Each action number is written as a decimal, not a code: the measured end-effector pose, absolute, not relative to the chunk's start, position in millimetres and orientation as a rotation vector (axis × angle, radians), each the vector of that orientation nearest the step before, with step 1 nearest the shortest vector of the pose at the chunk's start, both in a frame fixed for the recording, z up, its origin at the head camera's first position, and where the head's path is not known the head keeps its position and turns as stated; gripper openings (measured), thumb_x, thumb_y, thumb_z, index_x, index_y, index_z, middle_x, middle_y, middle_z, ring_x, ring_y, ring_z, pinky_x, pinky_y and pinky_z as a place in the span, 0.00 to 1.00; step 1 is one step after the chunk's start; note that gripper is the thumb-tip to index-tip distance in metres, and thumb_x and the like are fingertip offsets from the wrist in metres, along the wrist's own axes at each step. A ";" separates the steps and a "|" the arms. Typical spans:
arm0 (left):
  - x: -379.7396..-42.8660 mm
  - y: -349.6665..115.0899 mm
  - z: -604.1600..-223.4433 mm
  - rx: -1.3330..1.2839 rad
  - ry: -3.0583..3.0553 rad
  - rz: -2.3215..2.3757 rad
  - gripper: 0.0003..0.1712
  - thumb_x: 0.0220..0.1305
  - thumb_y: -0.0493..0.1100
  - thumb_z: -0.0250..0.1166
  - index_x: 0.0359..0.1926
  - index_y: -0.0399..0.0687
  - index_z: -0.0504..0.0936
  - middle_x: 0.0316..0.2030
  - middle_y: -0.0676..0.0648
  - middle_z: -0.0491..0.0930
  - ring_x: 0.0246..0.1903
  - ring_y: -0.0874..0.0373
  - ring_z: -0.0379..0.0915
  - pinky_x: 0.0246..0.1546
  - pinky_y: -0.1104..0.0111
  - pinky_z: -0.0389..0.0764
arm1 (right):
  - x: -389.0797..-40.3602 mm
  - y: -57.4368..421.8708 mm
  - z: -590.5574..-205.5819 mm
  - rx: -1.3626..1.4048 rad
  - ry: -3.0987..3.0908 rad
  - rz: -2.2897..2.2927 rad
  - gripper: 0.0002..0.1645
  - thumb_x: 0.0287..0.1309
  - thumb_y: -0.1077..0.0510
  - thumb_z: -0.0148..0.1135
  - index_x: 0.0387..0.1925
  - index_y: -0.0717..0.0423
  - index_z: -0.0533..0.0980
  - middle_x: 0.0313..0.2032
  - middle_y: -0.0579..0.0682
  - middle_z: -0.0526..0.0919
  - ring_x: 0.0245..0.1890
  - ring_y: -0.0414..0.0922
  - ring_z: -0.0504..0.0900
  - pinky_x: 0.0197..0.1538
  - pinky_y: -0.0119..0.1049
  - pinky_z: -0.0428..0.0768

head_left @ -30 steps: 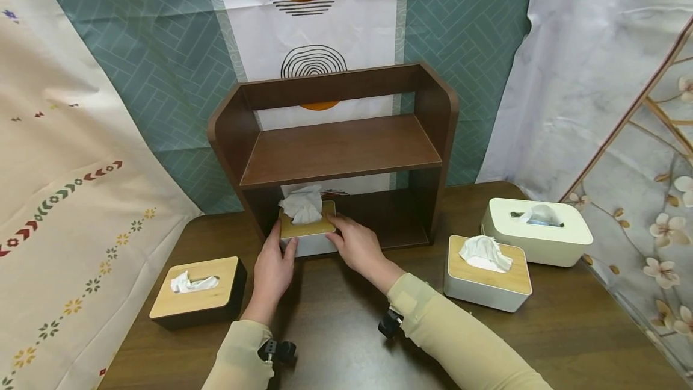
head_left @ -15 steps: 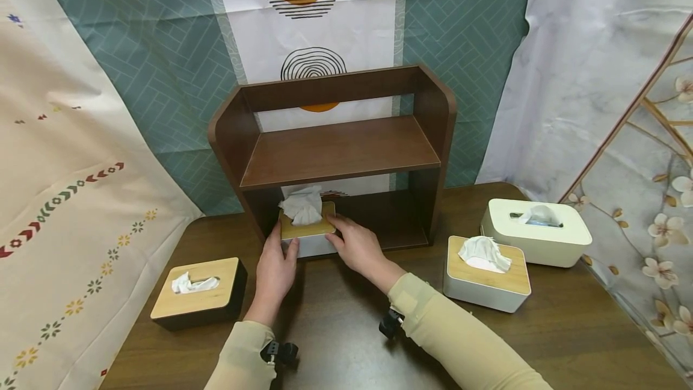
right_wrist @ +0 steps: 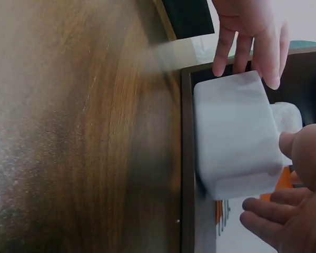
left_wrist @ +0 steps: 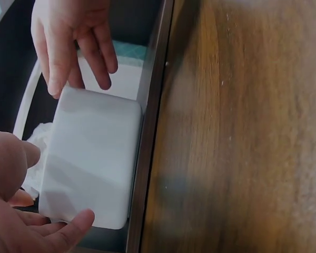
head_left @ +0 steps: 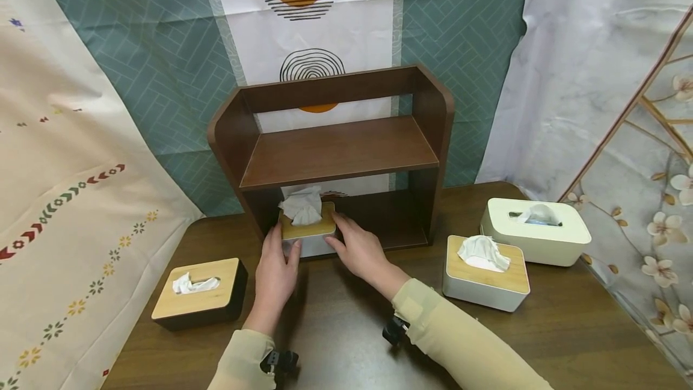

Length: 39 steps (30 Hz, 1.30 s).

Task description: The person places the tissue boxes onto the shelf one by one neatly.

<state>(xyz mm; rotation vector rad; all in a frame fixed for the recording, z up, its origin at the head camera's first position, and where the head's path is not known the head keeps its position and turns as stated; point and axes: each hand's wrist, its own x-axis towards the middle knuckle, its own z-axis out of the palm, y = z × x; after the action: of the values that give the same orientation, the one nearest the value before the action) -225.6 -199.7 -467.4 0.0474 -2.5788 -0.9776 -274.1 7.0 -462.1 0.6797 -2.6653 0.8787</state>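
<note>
A white tissue box with a wooden lid stands at the left end of the shelf unit's lower compartment, a white tissue sticking up from its top. My left hand is at the box's left side, its fingers fairly straight and very close to the wall or touching it. At the right side, my right hand has its fingers extended. The right wrist view shows a gap between the right hand's fingers and the box. The left wrist view shows the box's plain white front.
The brown two-tier shelf unit stands at the back of the wooden table. A black tissue box with a wooden lid lies to the left. On the right are another white wooden-lidded tissue box and a cream tissue box.
My hands have loosened from the box's sides; the right fingers have straightened and come slightly away. The box stays in the same spot.
</note>
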 end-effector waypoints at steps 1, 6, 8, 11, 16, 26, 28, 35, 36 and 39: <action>-223.7 -199.2 -467.1 0.046 -2.582 -0.976 0.40 0.84 0.46 0.64 0.84 0.31 0.60 0.80 0.25 0.60 0.78 0.29 0.62 0.73 0.35 0.68 | -272.3 7.9 -461.1 0.676 -2.676 0.870 0.38 0.82 0.45 0.65 0.82 0.56 0.69 0.76 0.58 0.76 0.67 0.57 0.84 0.57 0.59 0.86; -215.3 -196.3 -466.9 0.040 -2.578 -0.955 0.41 0.83 0.47 0.66 0.84 0.31 0.61 0.81 0.26 0.58 0.78 0.28 0.61 0.72 0.33 0.68 | -262.0 14.2 -456.7 0.669 -2.704 0.814 0.39 0.82 0.43 0.64 0.82 0.56 0.68 0.77 0.58 0.74 0.68 0.56 0.83 0.57 0.58 0.87; -212.6 -195.4 -467.1 0.047 -2.576 -0.942 0.41 0.83 0.48 0.66 0.84 0.32 0.61 0.82 0.27 0.58 0.79 0.28 0.60 0.72 0.33 0.67 | -258.0 17.7 -455.1 0.677 -2.693 0.788 0.39 0.82 0.43 0.64 0.82 0.58 0.69 0.77 0.59 0.74 0.69 0.57 0.83 0.58 0.58 0.87; -208.7 -193.6 -466.4 0.054 -2.576 -0.920 0.42 0.83 0.48 0.66 0.84 0.33 0.60 0.83 0.29 0.56 0.80 0.30 0.57 0.74 0.33 0.66 | -251.9 24.2 -453.6 0.685 -2.676 0.755 0.40 0.81 0.43 0.65 0.81 0.60 0.69 0.77 0.61 0.74 0.69 0.57 0.82 0.59 0.57 0.86; -203.3 -189.2 -463.9 0.035 -2.585 -0.866 0.43 0.82 0.49 0.67 0.84 0.33 0.61 0.84 0.30 0.56 0.82 0.32 0.54 0.73 0.34 0.67 | -242.8 36.3 -452.7 0.674 -2.675 0.728 0.42 0.80 0.41 0.66 0.82 0.59 0.69 0.78 0.60 0.73 0.72 0.57 0.79 0.62 0.57 0.85; -192.8 -175.7 -458.3 -0.092 -2.561 -0.799 0.42 0.80 0.48 0.70 0.83 0.35 0.64 0.83 0.31 0.60 0.82 0.32 0.54 0.73 0.34 0.68 | -221.5 61.4 -446.9 0.673 -2.672 0.702 0.43 0.78 0.41 0.68 0.81 0.59 0.70 0.78 0.59 0.74 0.73 0.57 0.79 0.62 0.60 0.84; -190.8 -172.0 -457.0 -0.119 -2.550 -0.794 0.42 0.80 0.47 0.70 0.83 0.35 0.64 0.82 0.31 0.61 0.82 0.32 0.55 0.74 0.35 0.67 | -217.2 67.1 -445.0 0.667 -2.683 0.696 0.43 0.78 0.40 0.68 0.81 0.58 0.69 0.78 0.59 0.74 0.73 0.57 0.79 0.63 0.60 0.84; -187.4 -157.1 -453.4 -0.214 -2.511 -0.766 0.41 0.79 0.47 0.71 0.81 0.33 0.67 0.80 0.30 0.65 0.80 0.30 0.59 0.74 0.35 0.67 | -203.9 85.3 -436.0 0.644 -2.694 0.693 0.45 0.75 0.41 0.72 0.81 0.59 0.70 0.78 0.59 0.74 0.72 0.59 0.79 0.66 0.60 0.82; -187.1 -154.8 -453.5 -0.229 -2.505 -0.760 0.40 0.79 0.47 0.71 0.81 0.33 0.67 0.79 0.30 0.65 0.80 0.30 0.59 0.74 0.35 0.67 | -202.7 88.0 -435.3 0.642 -2.690 0.691 0.45 0.74 0.41 0.72 0.81 0.59 0.70 0.78 0.59 0.74 0.72 0.59 0.79 0.66 0.61 0.82; -185.7 -147.3 -453.8 -0.272 -2.496 -0.747 0.40 0.79 0.48 0.71 0.81 0.33 0.68 0.79 0.30 0.66 0.79 0.31 0.60 0.74 0.36 0.68 | -199.1 96.9 -433.4 0.630 -2.680 0.667 0.45 0.74 0.42 0.73 0.81 0.59 0.70 0.78 0.58 0.74 0.73 0.59 0.79 0.65 0.61 0.82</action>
<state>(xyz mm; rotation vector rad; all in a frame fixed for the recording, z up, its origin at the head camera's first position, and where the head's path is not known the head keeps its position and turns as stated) -185.7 -147.3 -453.8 -0.2721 -2.4960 -0.7471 -199.1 96.9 -433.4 0.6299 -2.6800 0.6669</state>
